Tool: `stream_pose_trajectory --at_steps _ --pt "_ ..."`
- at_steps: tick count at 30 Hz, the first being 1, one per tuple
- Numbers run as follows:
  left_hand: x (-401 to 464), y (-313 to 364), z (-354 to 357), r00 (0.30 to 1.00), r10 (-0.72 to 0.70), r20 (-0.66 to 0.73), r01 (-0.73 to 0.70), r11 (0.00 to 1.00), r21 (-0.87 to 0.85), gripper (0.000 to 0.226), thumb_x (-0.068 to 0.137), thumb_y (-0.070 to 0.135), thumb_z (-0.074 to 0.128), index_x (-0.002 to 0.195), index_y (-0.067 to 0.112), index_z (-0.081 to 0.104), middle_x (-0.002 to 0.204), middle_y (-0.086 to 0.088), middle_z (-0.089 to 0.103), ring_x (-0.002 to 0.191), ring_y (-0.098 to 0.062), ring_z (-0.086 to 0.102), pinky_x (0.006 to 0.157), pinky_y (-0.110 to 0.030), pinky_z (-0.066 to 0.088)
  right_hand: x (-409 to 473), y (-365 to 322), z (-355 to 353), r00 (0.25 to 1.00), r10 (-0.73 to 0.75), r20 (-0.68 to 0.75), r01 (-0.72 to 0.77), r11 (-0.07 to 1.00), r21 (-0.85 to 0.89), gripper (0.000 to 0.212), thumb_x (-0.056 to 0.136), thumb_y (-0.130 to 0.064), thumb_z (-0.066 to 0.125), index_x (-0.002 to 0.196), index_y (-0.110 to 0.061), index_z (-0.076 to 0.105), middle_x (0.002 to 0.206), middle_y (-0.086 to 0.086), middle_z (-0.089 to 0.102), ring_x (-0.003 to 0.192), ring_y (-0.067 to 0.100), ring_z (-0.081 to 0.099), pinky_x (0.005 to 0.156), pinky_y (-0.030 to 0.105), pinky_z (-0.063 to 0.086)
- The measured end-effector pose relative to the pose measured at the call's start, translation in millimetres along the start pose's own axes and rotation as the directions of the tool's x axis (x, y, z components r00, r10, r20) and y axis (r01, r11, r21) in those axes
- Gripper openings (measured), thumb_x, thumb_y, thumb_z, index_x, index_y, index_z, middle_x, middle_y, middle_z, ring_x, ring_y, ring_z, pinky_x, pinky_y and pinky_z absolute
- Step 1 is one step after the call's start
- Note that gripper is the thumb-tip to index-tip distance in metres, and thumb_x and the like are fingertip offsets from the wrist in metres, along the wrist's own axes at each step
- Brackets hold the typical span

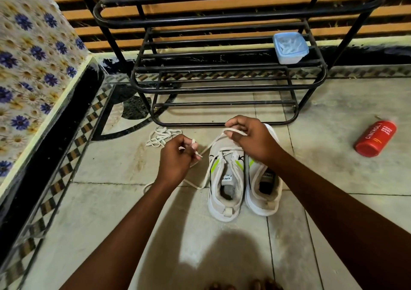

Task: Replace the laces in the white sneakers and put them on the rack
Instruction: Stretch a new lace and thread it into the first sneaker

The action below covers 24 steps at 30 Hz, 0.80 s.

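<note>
Tiled floor (333, 111), pale, is serving as the work surface; the black metal rack (222, 85) is standing at the back of it and is taken as the landmark.

Far left of the rack: a floral cloth (29, 56) is draping over a raised edge. Just in front of the rack's left foot, a loose bundle of lace (161, 136) is lying in a heap on the floor.

Left hand (178, 156) is working in front of the rack, fingers curled, pinching the free end of a lace (213, 141) near its tip. That lace is running up and across to the right hand (249, 140), which is pinching a loop of it over the toe end of the sneakers (224, 178). Both hands are closed on the lace; neither is gripping a shoe.

The sneakers are sitting side by side directly in front of the rack, heels toward the person, not yet on it. Judgement: lacing is in progress on the left shoe; how far the right shoe is laced cannot be told, since the hand is hiding it.

Handling: the lace is flat, soft and limp, so it is best held close to the stiff tip for threading. The shoes look light; the heel collar is the likely hold.

On the rack's right side a lidded plastic tub (290, 47) is resting. Well right of the rack, a red can (375, 138) is lying on the floor.
</note>
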<state>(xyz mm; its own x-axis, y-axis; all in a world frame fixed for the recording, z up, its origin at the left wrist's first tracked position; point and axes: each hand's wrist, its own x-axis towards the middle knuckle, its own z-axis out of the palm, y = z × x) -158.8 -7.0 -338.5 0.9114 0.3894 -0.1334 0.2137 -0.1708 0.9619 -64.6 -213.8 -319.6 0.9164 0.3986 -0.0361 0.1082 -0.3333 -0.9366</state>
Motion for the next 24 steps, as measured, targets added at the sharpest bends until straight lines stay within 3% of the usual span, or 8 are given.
stream_pose_trajectory --at_steps 3,6,8,12,15,17,20,24 --pt "1 -1 9 0.999 -0.038 -0.024 0.038 0.999 -0.036 0.014 0.101 -0.001 0.06 0.088 0.002 0.057 0.072 -0.002 0.069 0.073 -0.026 0.077 0.072 -0.034 0.065 -2 2 -4 0.999 0.031 0.037 -0.023 0.98 -0.2 0.037 0.091 -0.018 0.073 0.127 -0.018 0.065 0.121 -0.005 0.069 0.117 0.014 0.062 0.108 0.04 0.047" --pt "2 -2 17 0.997 -0.078 -0.027 0.076 0.994 -0.073 0.019 0.094 -0.009 0.067 0.082 0.004 0.06 0.094 -0.015 0.076 0.089 -0.028 0.078 0.087 -0.042 0.063 -11 8 -3 0.998 -0.061 -0.024 0.049 0.943 -0.33 0.048 0.09 -0.013 0.073 0.135 -0.013 0.059 0.135 0.005 0.063 0.128 0.022 0.056 0.11 0.03 0.04" --pt "1 -3 20 0.996 -0.084 -0.038 0.082 0.996 -0.045 0.022 0.084 -0.006 0.079 0.078 0.007 0.063 0.093 -0.01 0.079 0.092 -0.022 0.078 0.092 -0.045 0.061 -17 14 -2 0.993 -0.113 -0.045 0.088 0.922 -0.376 0.051 0.087 -0.011 0.075 0.135 -0.009 0.059 0.136 0.01 0.061 0.129 0.025 0.054 0.107 0.026 0.037" --pt "-1 -3 28 0.994 -0.109 -0.013 0.108 0.992 -0.067 0.025 0.076 -0.007 0.084 0.075 0.007 0.063 0.082 -0.01 0.077 0.086 -0.026 0.078 0.09 -0.046 0.061 -29 25 -1 0.988 -0.124 -0.088 0.074 0.898 -0.433 0.038 0.082 -0.015 0.077 0.118 -0.01 0.066 0.115 0.012 0.061 0.102 0.026 0.061 0.091 0.035 0.048" --pt "-1 2 40 0.994 -0.105 0.011 0.105 0.981 -0.165 0.023 0.083 -0.017 0.074 0.081 0.0 0.059 0.08 -0.015 0.07 0.073 -0.028 0.075 0.074 -0.042 0.063 -36 28 6 0.985 -0.137 -0.108 0.07 0.877 -0.476 0.017 0.08 -0.02 0.077 0.092 -0.015 0.066 0.094 0.003 0.056 0.082 0.02 0.057 0.079 0.039 0.05" --pt "-2 4 47 0.995 -0.094 0.02 0.095 0.984 -0.149 0.019 0.084 -0.02 0.07 0.086 -0.005 0.059 0.083 -0.016 0.069 0.067 -0.019 0.073 0.066 -0.032 0.062 -41 31 12 0.986 -0.137 -0.098 0.071 0.868 -0.492 0.02 0.076 -0.024 0.081 0.086 -0.015 0.066 0.09 0.0 0.055 0.077 0.017 0.056 0.074 0.031 0.046" --pt "1 -2 56 0.998 -0.063 0.02 0.064 0.997 -0.032 0.018 0.081 -0.009 0.08 0.083 -0.003 0.063 0.086 -0.009 0.077 0.08 -0.018 0.077 0.075 -0.033 0.063 -45 36 23 0.978 -0.201 -0.051 0.14 0.821 -0.553 0.036 0.064 -0.028 0.088 0.087 -0.005 0.071 0.084 0.009 0.064 0.074 0.026 0.063 0.07 0.025 0.044" --pt "1 -13 68 0.998 -0.06 0.016 0.058 0.996 0.072 0.016 0.08 -0.004 0.082 0.08 0.006 0.069 0.078 -0.001 0.078 0.08 -0.011 0.077 0.078 -0.03 0.059 -46 47 32 0.979 -0.201 0.038 0.185 0.789 -0.586 0.042 0.059 -0.033 0.069 0.078 0.004 0.065 0.076 0.019 0.061 0.067 0.037 0.061 0.061 0.04 0.054"
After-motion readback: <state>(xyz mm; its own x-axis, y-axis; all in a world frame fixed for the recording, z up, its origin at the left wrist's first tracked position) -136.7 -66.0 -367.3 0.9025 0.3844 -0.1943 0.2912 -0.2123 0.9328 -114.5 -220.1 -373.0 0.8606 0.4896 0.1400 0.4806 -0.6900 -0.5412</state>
